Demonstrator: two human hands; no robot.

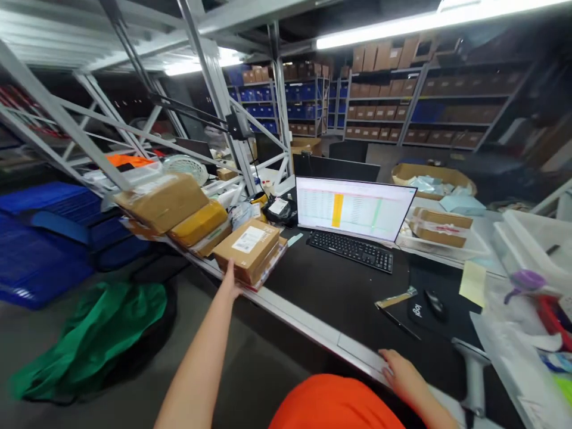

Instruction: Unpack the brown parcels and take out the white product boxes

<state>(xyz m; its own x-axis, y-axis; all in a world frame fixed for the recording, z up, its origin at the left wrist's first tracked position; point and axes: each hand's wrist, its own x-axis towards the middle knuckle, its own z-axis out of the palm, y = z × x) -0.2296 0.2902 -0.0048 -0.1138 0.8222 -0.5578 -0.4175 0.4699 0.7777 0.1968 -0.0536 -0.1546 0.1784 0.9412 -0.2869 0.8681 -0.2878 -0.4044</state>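
Note:
My left hand (231, 282) grips the near corner of a brown cardboard box (247, 245) with a white label on top. Its thumb lies up against the box side, and its other fingers are mostly hidden. The box rests on a flatter parcel (273, 266) at the front edge of the black desk. Lower right, my right hand (401, 374) lies on the metal desk edge, fingers loosely stretched and holding nothing. Nearest to it are a black pen (397, 322) and a grey barcode scanner (472, 375).
A lit monitor (353, 207) and a black keyboard (351, 251) stand at the desk's back. Stacked parcels (167, 202) crowd the left. A mouse (435, 305) and white bins (538, 238) are on the right. A green sack (93, 339) lies on the floor.

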